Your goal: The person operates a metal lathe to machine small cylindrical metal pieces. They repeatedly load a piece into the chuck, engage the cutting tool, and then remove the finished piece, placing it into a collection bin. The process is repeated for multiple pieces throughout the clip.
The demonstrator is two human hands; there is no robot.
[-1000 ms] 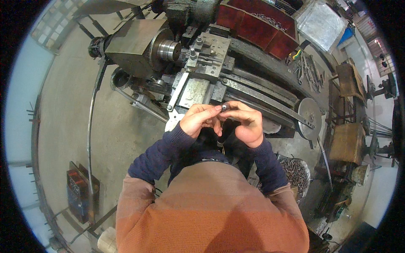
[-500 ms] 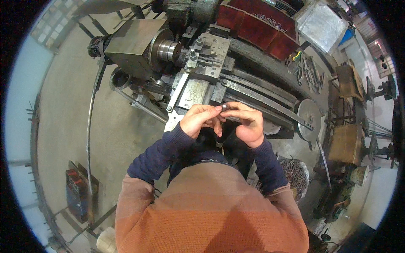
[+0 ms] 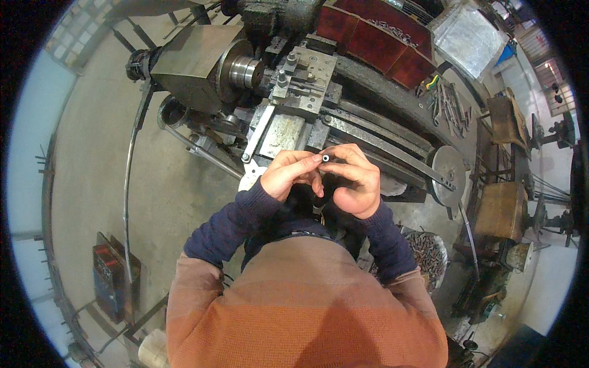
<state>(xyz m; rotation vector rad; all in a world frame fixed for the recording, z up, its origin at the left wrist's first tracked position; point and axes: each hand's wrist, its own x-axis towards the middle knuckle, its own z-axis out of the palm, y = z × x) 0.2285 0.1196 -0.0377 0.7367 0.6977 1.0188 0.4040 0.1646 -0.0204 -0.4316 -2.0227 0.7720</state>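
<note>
Head view, going left to right: there's the shiny metal spindle [image 3: 244, 72] on the machine, then the left hand [image 3: 286, 174], thumb pinching the left side of a small metal piece [image 3: 326, 158], with the lower fingers loosely curled underneath. That piece sits between both hands, its round, holed end facing up. The right hand [image 3: 356, 184] has its bent fingers slightly parted around the other side; its thumb tip is hidden, so can't tell how firmly it's gripping. Further right there's a red bin [image 3: 361, 44], a heap of metal bits [image 3: 428, 253] and a round disc [image 3: 448, 175].
</note>
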